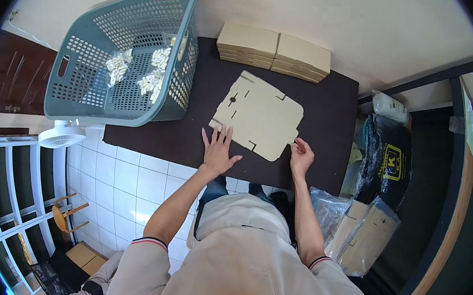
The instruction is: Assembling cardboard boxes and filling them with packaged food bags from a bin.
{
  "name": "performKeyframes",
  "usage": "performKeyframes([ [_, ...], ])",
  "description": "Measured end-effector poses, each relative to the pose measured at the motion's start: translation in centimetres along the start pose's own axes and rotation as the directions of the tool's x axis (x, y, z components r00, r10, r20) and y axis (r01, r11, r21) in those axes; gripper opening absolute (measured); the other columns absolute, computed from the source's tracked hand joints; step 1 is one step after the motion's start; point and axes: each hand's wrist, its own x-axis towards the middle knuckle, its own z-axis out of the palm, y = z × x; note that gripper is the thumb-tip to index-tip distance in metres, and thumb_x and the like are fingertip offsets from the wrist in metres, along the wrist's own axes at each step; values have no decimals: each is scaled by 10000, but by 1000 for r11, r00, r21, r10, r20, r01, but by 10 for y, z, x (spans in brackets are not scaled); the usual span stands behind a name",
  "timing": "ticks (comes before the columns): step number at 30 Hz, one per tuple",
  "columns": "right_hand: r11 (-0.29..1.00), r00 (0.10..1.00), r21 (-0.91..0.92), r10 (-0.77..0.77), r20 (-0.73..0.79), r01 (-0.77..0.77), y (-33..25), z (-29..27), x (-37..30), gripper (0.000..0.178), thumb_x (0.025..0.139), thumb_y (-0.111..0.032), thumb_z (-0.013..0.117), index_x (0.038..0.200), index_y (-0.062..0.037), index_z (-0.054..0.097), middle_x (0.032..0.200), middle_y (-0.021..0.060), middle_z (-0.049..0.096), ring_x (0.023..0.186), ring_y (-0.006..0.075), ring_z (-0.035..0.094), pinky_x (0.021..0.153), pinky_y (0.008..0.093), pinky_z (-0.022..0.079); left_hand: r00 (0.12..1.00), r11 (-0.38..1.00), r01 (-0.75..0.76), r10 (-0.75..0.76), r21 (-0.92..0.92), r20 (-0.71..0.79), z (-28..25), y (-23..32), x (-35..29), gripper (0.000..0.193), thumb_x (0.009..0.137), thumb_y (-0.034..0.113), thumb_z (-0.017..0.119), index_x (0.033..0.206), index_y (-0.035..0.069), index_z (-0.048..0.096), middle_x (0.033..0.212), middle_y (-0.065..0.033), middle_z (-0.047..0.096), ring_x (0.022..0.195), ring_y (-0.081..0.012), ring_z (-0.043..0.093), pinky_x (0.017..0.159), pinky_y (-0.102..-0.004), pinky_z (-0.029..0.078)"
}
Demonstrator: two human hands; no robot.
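Observation:
A flat die-cut cardboard sheet (265, 119), light brown with slots and a rounded corner, lies tilted on the dark table (324, 116). My left hand (218, 149) has its fingers spread, the fingertips reaching the sheet's left edge. At the sheet's lower right corner, my right hand (301, 157) is closed, with thumb and fingertips pinching the small tab there. Its curled fingers hide part of that corner.
Folded cardboard stacks (272, 50) stand along the wall. A grey-green basket (124, 110) with several bags of small white pieces occupies the table's left. Plastic-wrapped cardboard (367, 234) and a black bag (385, 159) sit at the right. A white fan (61, 134) stands left.

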Motion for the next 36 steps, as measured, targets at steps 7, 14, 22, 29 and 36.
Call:
performKeyframes([
  [7, 907, 978, -385, -205, -48, 171, -6, -2, -7, 148, 881, -110, 792, 923, 31, 770, 764, 146, 739, 685, 234, 709, 690, 371, 564, 999, 990, -4, 10, -138, 44, -10, 45, -35, 951, 824, 548, 818, 1503, -43, 513, 1477, -237, 538, 1227, -378, 518, 1206, -647, 206],
  [14, 875, 984, -472, -163, -75, 109, -5, -2, -1, 170, 896, -134, 778, 890, 36, 771, 795, 176, 751, 720, 316, 735, 707, 423, 569, 978, 993, -64, 43, -96, -205, 10, 38, -4, 989, 841, 565, 797, 1620, 84, 423, 1671, -280, 318, 1544, -457, 271, 1245, -689, 105],
  [22, 856, 988, -515, -112, -103, 43, -15, 7, 2, 198, 895, -185, 756, 873, 12, 769, 819, 183, 755, 784, 377, 747, 737, 483, 567, 997, 991, 64, -58, -120, 54, 21, 32, 10, 1097, 865, 633, 753, 1723, 235, 197, 1775, -249, 18, 1645, -419, -55, 1242, -726, -69],
  [29, 792, 979, -606, -174, -104, 76, -25, 28, 47, 163, 899, -183, 749, 863, -24, 757, 855, 170, 743, 826, 401, 724, 737, 526, 547, 999, 992, 48, -47, -119, 18, 20, 34, 12, 1102, 838, 642, 769, 1712, 218, 250, 1763, -280, 51, 1638, -460, -5, 1236, -748, -21],
  [36, 902, 977, -432, -96, -189, 5, -51, 28, 71, 129, 914, -140, 744, 941, -14, 755, 867, 184, 761, 826, 382, 746, 747, 493, 564, 991, 975, 77, -98, -208, -90, 12, 33, 30, 1069, 795, 534, 857, 1631, 113, 340, 1656, -313, 255, 1556, -499, 175, 1249, -712, 71],
])
